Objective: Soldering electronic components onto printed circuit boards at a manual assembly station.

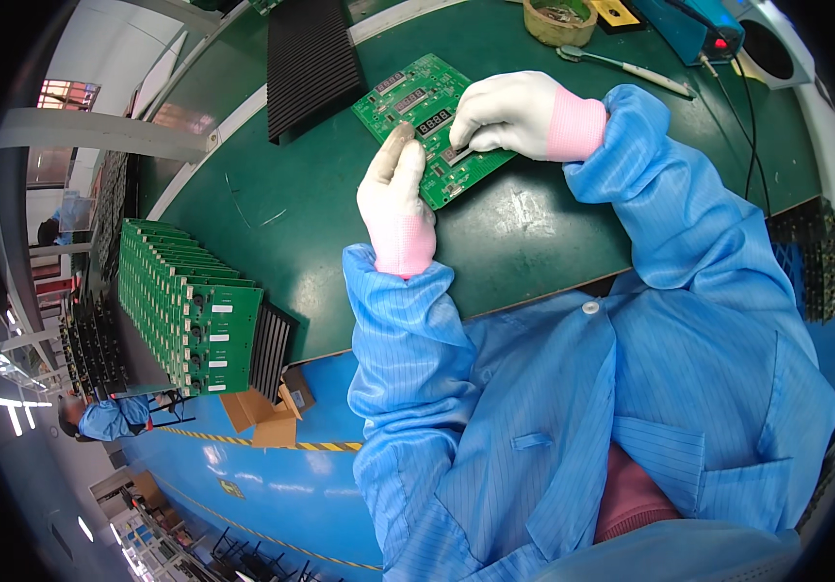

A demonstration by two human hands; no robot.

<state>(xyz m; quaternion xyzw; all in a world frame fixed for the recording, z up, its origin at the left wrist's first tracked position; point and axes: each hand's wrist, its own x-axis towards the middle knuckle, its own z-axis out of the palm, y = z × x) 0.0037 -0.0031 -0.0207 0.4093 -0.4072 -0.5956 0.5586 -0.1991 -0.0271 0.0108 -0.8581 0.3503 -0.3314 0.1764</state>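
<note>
A green circuit board (408, 97) with several dark display modules lies on the green bench mat (340, 223). My left hand (396, 189), in a white glove with a pink cuff, rests on the board's near left edge, thumb pressed on it. My right hand (514, 114), gloved the same way, pinches a small grey display part (455, 153) and holds it against the board's near right area. Both forearms wear blue striped sleeves.
A row of green boards (194, 310) stands in a black slotted rack (272, 349) at the bench's left edge. A black ribbed tray (309, 60) lies far left. A round tin (559, 19), a white-handled tool (621, 66) and a blue device (694, 27) sit at the back.
</note>
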